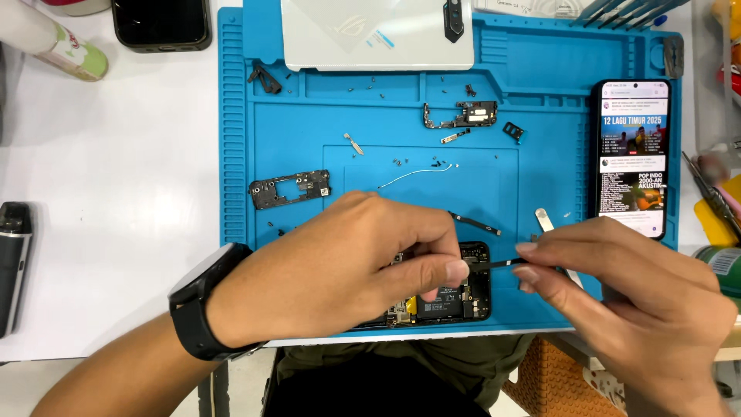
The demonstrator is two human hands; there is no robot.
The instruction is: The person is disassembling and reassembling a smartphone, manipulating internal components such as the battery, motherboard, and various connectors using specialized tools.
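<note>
Pinching thin black strip between left hand and right hand fingers (both closed), above opened phone.

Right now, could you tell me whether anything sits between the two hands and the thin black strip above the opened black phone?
Nothing visible does: the left hand and right hand both already pinch the thin black strip by its ends, above the opened black phone.
</note>
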